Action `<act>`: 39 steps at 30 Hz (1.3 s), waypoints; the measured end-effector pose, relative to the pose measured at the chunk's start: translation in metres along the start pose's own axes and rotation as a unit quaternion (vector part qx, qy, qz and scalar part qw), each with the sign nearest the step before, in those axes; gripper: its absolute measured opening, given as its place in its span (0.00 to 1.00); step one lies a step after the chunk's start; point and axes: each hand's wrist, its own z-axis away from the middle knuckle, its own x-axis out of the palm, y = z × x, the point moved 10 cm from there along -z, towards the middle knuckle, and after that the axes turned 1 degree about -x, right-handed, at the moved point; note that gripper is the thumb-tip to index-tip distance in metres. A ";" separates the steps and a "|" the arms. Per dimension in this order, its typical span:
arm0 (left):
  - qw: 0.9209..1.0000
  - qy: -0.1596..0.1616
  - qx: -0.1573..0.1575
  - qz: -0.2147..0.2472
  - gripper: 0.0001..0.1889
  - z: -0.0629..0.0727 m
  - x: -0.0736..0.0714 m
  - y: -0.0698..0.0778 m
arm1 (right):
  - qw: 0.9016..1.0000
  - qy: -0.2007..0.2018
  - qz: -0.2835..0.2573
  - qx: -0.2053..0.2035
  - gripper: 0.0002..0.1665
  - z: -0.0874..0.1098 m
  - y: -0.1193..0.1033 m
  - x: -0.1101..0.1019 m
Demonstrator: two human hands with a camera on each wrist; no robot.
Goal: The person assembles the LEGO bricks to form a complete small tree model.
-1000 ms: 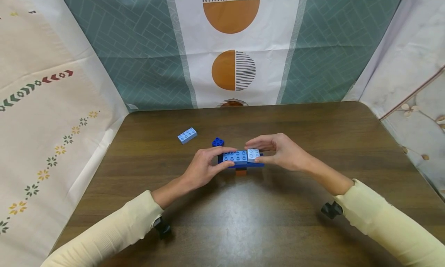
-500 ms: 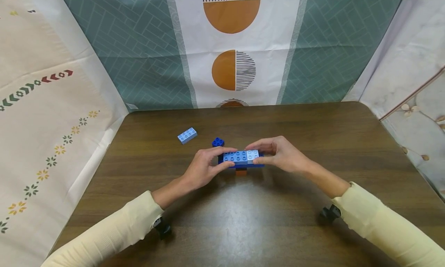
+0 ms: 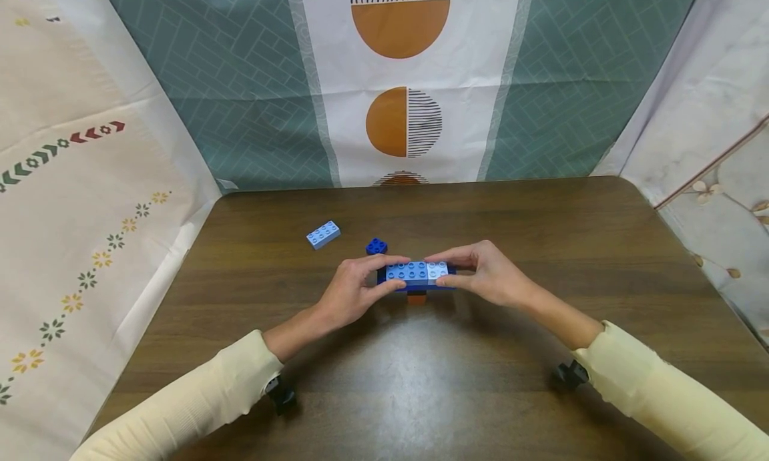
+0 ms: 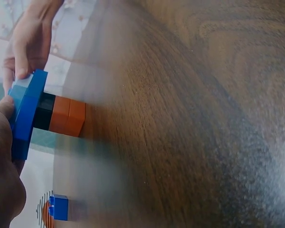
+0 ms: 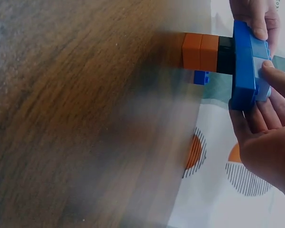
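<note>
In the middle of the table stands a brick tower: orange bricks [image 5: 200,52] at the bottom, a black brick [image 5: 225,55] above, then a long dark blue brick [image 5: 243,66] lying across like a T. On that lie a mid-blue eight-stud brick [image 3: 406,272] and, right up against its end, a paler four-stud brick [image 3: 436,270]. My left hand [image 3: 348,289] grips the mid-blue brick's left part, thumb in front, fingers behind. With thumb and fingers my right hand [image 3: 491,275] pinches the pale brick, which sits level with its neighbour. The dark blue brick's right end sticks out past it.
Just behind the tower lies a small dark blue brick [image 3: 376,246]. Farther back and left, a loose light blue brick [image 3: 323,235] rests at an angle on the brown wooden table [image 3: 541,221]. Patterned cloths [image 3: 252,114] hang beyond the table's edges.
The pale brick has come down and slightly left, closing the gap to the mid-blue brick. My right hand has moved a little nearer with it; the left hand holds its place.
</note>
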 end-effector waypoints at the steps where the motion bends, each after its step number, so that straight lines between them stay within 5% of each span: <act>1: 1.000 0.001 0.001 0.000 0.22 0.000 0.000 0.000 | 1.000 0.000 0.002 -0.003 0.23 0.000 -0.001 0.000; 13: 1.000 0.004 0.011 -0.007 0.22 0.000 -0.001 0.004 | 0.995 0.027 0.082 -0.047 0.24 -0.002 -0.015 0.007; 24: 1.000 0.012 0.012 0.021 0.21 0.000 -0.001 0.000 | 0.993 0.049 0.083 -0.073 0.23 -0.004 -0.014 0.008; 39: 0.999 0.032 -0.013 0.042 0.20 0.002 -0.008 -0.010 | 0.995 0.046 0.076 -0.053 0.25 -0.005 -0.009 0.009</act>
